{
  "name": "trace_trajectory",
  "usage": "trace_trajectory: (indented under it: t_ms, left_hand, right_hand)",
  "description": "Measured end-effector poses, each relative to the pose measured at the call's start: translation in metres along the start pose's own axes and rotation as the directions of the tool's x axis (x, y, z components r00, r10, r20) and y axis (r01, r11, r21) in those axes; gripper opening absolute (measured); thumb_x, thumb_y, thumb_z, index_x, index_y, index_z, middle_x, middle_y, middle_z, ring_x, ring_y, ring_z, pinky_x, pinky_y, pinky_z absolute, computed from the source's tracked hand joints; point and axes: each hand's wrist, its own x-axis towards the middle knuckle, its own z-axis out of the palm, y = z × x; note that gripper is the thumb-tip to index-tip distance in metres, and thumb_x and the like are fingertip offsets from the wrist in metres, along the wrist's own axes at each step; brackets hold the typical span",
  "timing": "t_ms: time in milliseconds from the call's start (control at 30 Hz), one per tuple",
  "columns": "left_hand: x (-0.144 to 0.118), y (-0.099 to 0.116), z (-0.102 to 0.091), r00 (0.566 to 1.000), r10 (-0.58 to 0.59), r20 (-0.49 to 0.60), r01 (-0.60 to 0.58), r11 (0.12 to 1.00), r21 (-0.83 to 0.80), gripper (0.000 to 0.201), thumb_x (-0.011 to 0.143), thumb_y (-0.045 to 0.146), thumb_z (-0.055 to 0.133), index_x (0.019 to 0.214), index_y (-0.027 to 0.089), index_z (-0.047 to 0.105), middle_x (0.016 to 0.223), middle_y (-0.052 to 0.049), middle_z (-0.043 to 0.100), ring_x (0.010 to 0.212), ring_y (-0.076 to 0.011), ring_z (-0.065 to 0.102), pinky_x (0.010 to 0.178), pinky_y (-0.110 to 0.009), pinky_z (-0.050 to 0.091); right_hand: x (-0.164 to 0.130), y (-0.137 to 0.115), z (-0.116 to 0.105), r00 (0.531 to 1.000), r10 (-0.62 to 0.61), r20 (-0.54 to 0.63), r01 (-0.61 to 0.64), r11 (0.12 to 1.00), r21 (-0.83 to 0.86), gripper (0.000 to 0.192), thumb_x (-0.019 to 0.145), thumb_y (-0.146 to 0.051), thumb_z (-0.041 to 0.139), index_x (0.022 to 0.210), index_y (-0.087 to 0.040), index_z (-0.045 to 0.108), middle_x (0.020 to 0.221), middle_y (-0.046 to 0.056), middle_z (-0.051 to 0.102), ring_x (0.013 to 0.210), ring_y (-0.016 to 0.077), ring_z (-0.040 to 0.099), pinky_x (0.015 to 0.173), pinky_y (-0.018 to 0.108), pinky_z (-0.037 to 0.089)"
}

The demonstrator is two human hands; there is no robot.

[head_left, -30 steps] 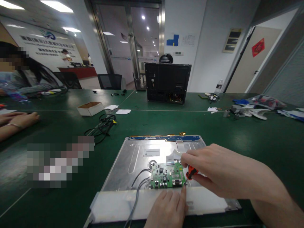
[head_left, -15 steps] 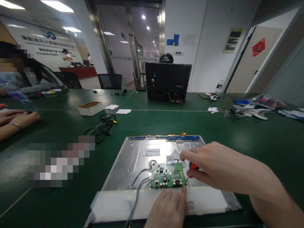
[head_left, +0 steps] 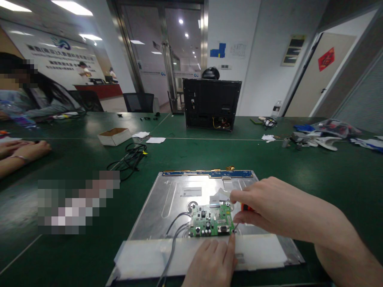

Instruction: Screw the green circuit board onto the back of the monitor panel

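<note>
A bare metal display panel (head_left: 172,195) lies flat on the table, with a green circuit board (head_left: 212,219) on its middle. My right hand (head_left: 266,209) grips a red-handled screwdriver (head_left: 246,207), mostly hidden by the fingers. Its thin shaft slants down to the board's lower right corner. My left hand (head_left: 211,261) rests palm down on the white strip (head_left: 143,255) along the panel's near side, index finger stretched out to that same corner beside the tip. Whether a screw sits there is too small to tell. Grey cables (head_left: 173,247) run from the board's left side toward me.
A black monitor housing (head_left: 212,104) stands upright at the back of the green table (head_left: 167,155). Left of the panel are a coiled black cable (head_left: 131,157) and a white open box (head_left: 114,136). Another person's hands (head_left: 26,150) rest at the far left. Plastic bags (head_left: 336,128) lie at right.
My right hand has shifted slightly around the screwdriver, its fingertips a little to the right at the top, and less of the red handle shows. My left hand has not moved.
</note>
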Motion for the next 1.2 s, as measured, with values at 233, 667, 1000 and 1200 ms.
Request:
trace_trajectory:
  t_ms: [233, 667, 1000, 1200]
  left_hand:
    - [0.0011, 0.0003, -0.0013, 1.000, 0.000, 0.019, 0.000, 1.000, -0.010, 0.031, 0.099, 0.011, 0.026, 0.117, 0.002, 0.049, 0.070, -0.004, 0.061, 0.057, -0.0191, 0.059, 0.050, -0.033, 0.044]
    - [-0.0003, -0.0002, 0.0010, 0.999, 0.011, 0.034, -0.012, 1.000, 0.011, 0.029, 0.098, 0.011, 0.030, 0.119, 0.003, 0.048, 0.068, -0.003, 0.060, 0.055, -0.0183, 0.057, 0.050, -0.031, 0.044]
    - [0.0014, -0.0005, -0.0013, 1.000, 0.010, 0.020, -0.010, 1.000, 0.006, 0.037, 0.101, 0.012, 0.017, 0.117, 0.002, 0.049, 0.068, -0.003, 0.060, 0.054, -0.0188, 0.059, 0.048, -0.033, 0.043]
    - [0.0012, 0.0002, -0.0005, 1.000, 0.007, 0.023, -0.007, 1.000, 0.002, 0.035, 0.101, 0.011, 0.019, 0.118, 0.001, 0.049, 0.068, -0.004, 0.061, 0.055, -0.0189, 0.060, 0.049, -0.032, 0.044]
  right_hand:
    - [-0.0028, -0.0019, -0.0015, 0.999, -0.029, 0.018, 0.028, 0.999, 0.035, 0.005, 0.085, -0.019, 0.054, 0.089, -0.022, 0.052, 0.074, -0.002, 0.063, 0.061, 0.0151, 0.056, 0.051, 0.028, 0.027]
    - [-0.0015, 0.0002, 0.0009, 0.999, 0.043, 0.021, -0.043, 0.999, 0.005, 0.018, 0.086, -0.035, 0.063, 0.096, -0.023, 0.054, 0.079, 0.000, 0.068, 0.069, 0.0204, 0.065, 0.052, 0.028, 0.031]
    - [-0.0025, -0.0016, 0.0023, 1.000, 0.007, -0.002, -0.007, 1.000, -0.023, 0.008, 0.089, -0.026, 0.055, 0.096, -0.023, 0.051, 0.074, -0.002, 0.065, 0.061, 0.0175, 0.060, 0.050, 0.028, 0.025]
    - [-0.0035, -0.0027, 0.0006, 1.000, -0.007, 0.004, 0.007, 1.000, 0.016, 0.011, 0.088, -0.026, 0.056, 0.096, -0.024, 0.048, 0.077, -0.002, 0.065, 0.063, 0.0175, 0.059, 0.050, 0.028, 0.025]
